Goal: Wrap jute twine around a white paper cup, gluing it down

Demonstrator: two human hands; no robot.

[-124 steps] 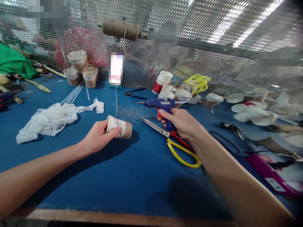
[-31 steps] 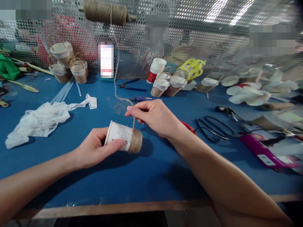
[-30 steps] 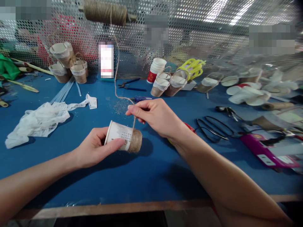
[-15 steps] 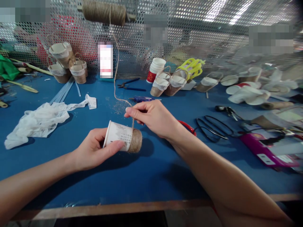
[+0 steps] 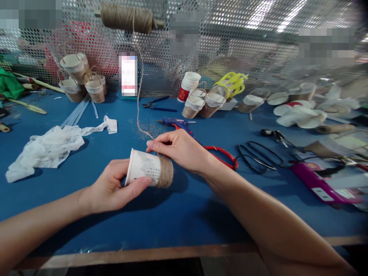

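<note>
My left hand (image 5: 112,186) is closed around a white paper cup (image 5: 142,163), which lies tilted on its side with its rim toward the left. Brown twine (image 5: 166,171) is wound in close rows over the cup's base end. Just above that wound part, my right hand (image 5: 172,145) pinches the loose strand of twine (image 5: 139,111) between thumb and fingers. The strand runs up and back to a large twine spool (image 5: 126,17) mounted on a rod. Behind my right hand lies a blue glue gun (image 5: 178,123), partly covered by the hand.
Twine-wrapped cups with lace rims (image 5: 94,90) stand at the back left, near crumpled white lace (image 5: 46,147). Pliers (image 5: 159,104), stacked paper cups (image 5: 188,87) and yellow cord (image 5: 231,85) sit at the back. A black cable (image 5: 255,155) and purple package (image 5: 322,182) lie right.
My right hand has moved down and slightly left, closer to the cup, with the twine still pinched. More of the glue gun shows. The left hand and cup have barely shifted.
</note>
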